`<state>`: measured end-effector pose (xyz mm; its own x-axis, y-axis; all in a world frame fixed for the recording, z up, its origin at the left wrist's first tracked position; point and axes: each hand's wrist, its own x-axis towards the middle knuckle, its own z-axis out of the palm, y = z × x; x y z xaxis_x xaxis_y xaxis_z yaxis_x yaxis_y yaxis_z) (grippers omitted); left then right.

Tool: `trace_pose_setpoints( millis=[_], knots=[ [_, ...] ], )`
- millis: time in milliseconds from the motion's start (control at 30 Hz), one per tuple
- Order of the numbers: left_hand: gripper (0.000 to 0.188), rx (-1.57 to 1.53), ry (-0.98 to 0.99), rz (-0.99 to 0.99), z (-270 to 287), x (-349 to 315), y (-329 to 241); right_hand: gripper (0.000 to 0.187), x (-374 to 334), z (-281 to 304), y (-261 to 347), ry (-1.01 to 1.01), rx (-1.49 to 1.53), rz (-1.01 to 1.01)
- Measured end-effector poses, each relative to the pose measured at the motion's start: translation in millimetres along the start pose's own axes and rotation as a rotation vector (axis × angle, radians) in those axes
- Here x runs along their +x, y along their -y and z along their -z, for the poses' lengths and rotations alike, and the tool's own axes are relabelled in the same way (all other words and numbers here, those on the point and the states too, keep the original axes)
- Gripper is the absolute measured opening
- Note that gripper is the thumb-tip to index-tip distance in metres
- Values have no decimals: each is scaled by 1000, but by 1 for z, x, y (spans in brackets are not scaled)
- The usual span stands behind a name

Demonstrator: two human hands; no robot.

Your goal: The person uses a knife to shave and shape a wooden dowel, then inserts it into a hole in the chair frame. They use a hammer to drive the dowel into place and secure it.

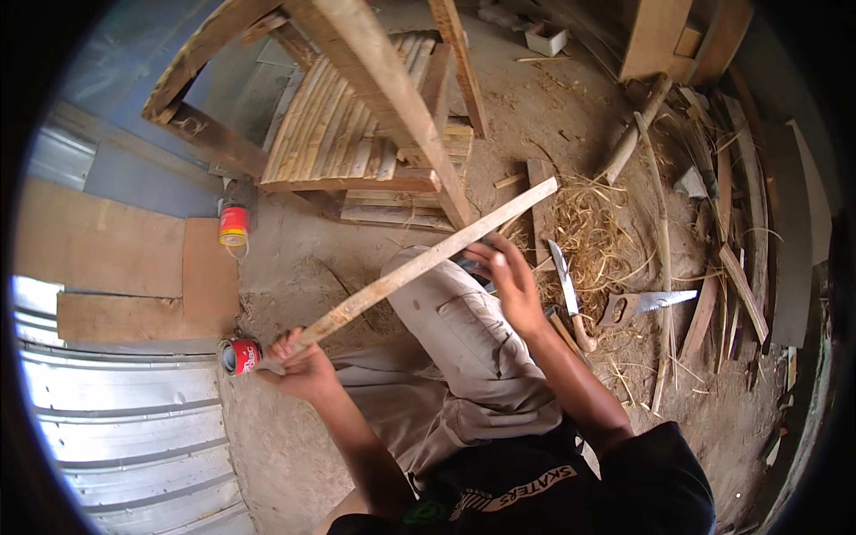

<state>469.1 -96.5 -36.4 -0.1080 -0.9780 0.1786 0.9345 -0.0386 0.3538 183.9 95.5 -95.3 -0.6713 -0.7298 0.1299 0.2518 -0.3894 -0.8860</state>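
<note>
A long, pale wooden strip [419, 266] slants across my raised knee, its far end up to the right. Around its lower end my left hand [305, 369] is closed, next to a red paint can [241, 357]. My right hand [510, 281] is by the upper part of the strip, just below its edge. Its fingers look apart and slightly bent; whether they touch the wood I cannot tell. A small dark bluish thing beneath those fingers is mostly hidden. Right of my right hand, a long-bladed knife [566, 278] with a wooden handle lies on the ground.
A handsaw [646, 305] lies right of the knife, beside wood shavings [588, 223]. A slatted wooden frame [357, 134] stands ahead, its post near the strip. A red and yellow can [234, 226] is at left, by corrugated metal sheet [134, 419]. Scrap boards [744, 290] line the right.
</note>
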Motion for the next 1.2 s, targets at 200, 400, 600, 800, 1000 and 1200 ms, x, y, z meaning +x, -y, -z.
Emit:
trace_pose_setpoints(
  millis=[200,400,600,800,1000,1200],
  knots=[
    [56,-142,-335,-131,119,-62,-22,26,52,-116,5,132,115,-252],
    [47,33,-630,-190,149,-119,-38,24,58,-173,-15,266,-85,-138],
    [22,490,-405,44,142,-124,-50,22,117,-175,-18,37,-102,-238],
    [27,664,-362,266,96,-114,-49,21,133,-138,-18,-106,-278,-244],
    [29,703,-469,525,29,-100,1,23,116,-124,-17,-90,-264,-286],
    [39,570,-123,692,-37,-93,91,33,74,-124,-11,-65,-217,-301]
  ],
)
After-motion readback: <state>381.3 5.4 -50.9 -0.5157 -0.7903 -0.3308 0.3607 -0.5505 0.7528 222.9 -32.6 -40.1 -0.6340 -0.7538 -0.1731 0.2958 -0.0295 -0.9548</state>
